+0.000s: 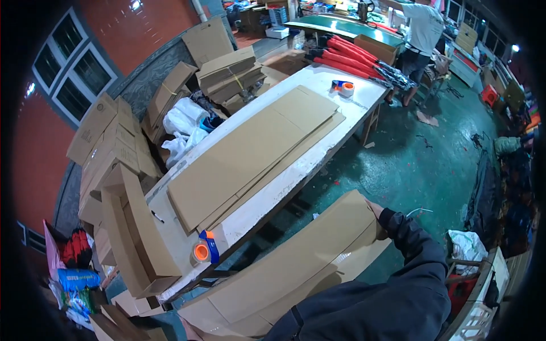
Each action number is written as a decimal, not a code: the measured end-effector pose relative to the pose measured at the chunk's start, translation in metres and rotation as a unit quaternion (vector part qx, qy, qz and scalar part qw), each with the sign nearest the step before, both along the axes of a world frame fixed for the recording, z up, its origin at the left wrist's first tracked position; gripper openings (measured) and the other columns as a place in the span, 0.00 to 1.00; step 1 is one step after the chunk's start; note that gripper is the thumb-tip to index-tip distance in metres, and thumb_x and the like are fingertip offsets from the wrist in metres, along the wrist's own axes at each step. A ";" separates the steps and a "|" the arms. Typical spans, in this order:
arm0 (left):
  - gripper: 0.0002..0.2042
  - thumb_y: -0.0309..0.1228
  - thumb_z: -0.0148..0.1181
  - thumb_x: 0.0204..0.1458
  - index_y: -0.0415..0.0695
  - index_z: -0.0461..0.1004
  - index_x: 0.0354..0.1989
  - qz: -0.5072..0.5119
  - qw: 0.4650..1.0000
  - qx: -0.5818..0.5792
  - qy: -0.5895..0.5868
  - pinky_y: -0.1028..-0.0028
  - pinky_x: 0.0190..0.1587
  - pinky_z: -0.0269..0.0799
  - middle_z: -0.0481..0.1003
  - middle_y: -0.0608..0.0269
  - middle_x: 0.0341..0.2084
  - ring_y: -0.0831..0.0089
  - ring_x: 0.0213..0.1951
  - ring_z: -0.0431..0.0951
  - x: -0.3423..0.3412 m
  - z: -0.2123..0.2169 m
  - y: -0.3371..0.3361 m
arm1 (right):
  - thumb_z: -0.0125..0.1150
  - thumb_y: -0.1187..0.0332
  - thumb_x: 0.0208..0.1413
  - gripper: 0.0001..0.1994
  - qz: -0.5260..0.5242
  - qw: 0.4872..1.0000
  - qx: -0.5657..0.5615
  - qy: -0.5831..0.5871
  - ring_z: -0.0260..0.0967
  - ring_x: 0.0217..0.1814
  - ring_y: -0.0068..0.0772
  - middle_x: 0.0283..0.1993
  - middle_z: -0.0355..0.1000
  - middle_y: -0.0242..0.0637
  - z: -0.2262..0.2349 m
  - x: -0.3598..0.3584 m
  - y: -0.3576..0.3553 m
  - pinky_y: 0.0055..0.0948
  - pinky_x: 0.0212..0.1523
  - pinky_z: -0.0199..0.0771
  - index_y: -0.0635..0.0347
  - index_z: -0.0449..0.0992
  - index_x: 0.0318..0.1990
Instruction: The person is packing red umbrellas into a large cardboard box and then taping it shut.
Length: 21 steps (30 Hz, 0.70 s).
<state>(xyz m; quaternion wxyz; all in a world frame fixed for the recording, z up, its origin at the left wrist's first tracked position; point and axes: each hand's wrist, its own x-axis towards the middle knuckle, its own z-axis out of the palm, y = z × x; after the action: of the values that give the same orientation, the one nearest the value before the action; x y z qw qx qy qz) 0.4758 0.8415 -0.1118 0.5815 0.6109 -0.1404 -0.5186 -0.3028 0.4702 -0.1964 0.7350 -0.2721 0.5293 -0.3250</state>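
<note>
At the far left, stacked cardboard boxes [108,148] are piled against the wall, with an open box [136,238] leaning beside the white worktop [296,165]. On the near corner of the worktop a tape dispenser [203,250] with an orange roll and a blue handle is seen. Along the worktop a pile of flat cardboard sheets [250,153] is laid, plain brown, matt and straight-edged.

Below the worktop, a long folded cardboard sheet [290,273] is held out in front of the body, off the worktop and over the green floor [421,165]. It is brown, smooth and flat, with a crease running lengthways and a lighter flap along its lower edge. Its lower left corner is met by the left hand [190,329], of which only a sliver shows at the picture's bottom edge; whether that grip is closed cannot be told. Its upper right corner is clasped by the right hand [378,219], fingers wrapped over the edge, the dark sleeve [415,256] running down from it.

Farther right, a second tape roll [343,87] and a bundle of red rolls [350,59] lie at the worktop's far end, near a standing person [421,34].
</note>
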 end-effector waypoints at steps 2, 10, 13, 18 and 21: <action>0.33 0.60 0.42 0.56 0.49 0.61 0.62 -0.007 0.998 0.020 0.067 0.59 0.60 0.61 0.65 0.60 0.59 0.58 0.59 0.64 -0.006 0.010 -0.010 | 0.49 0.42 0.58 0.28 0.008 0.999 -0.039 0.031 0.65 0.56 0.29 0.56 0.69 0.32 -0.007 -0.005 -0.002 0.33 0.57 0.63 0.49 0.67 0.60; 0.35 0.63 0.43 0.53 0.49 0.64 0.60 -0.023 0.987 0.034 0.155 0.58 0.60 0.60 0.66 0.60 0.58 0.57 0.59 0.64 -0.004 0.021 -0.071 | 0.50 0.47 0.58 0.26 0.051 0.969 -0.189 0.149 0.62 0.58 0.36 0.57 0.67 0.37 -0.055 0.021 0.005 0.39 0.59 0.60 0.51 0.68 0.58; 0.32 0.59 0.41 0.56 0.47 0.63 0.61 -0.054 0.985 -0.004 0.165 0.58 0.61 0.58 0.65 0.60 0.59 0.57 0.60 0.63 0.046 -0.028 -0.043 | 0.51 0.49 0.58 0.25 0.053 0.952 -0.240 0.185 0.61 0.59 0.38 0.58 0.66 0.38 -0.065 0.023 -0.011 0.41 0.60 0.60 0.52 0.69 0.58; 0.31 0.56 0.40 0.58 0.46 0.62 0.62 -0.054 0.989 0.006 0.139 0.59 0.62 0.57 0.64 0.60 0.60 0.57 0.61 0.62 0.075 -0.080 -0.028 | 0.52 0.52 0.58 0.23 0.089 0.919 -0.304 0.236 0.59 0.60 0.43 0.59 0.65 0.41 -0.091 -0.066 0.067 0.44 0.61 0.58 0.53 0.70 0.57; 0.30 0.55 0.40 0.59 0.46 0.62 0.62 -0.043 0.995 0.009 0.094 0.59 0.62 0.57 0.64 0.60 0.60 0.58 0.61 0.62 0.081 -0.094 -0.038 | 0.53 0.54 0.58 0.22 0.109 0.891 -0.357 0.258 0.58 0.61 0.45 0.59 0.64 0.43 -0.106 -0.071 0.068 0.46 0.62 0.57 0.54 0.70 0.56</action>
<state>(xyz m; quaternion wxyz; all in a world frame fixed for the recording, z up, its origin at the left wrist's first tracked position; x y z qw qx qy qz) 0.5564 0.8036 -0.2057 0.5635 0.5584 -0.1068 -0.5994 -0.3733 0.5386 -0.3020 0.4573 -0.6462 0.5155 -0.3280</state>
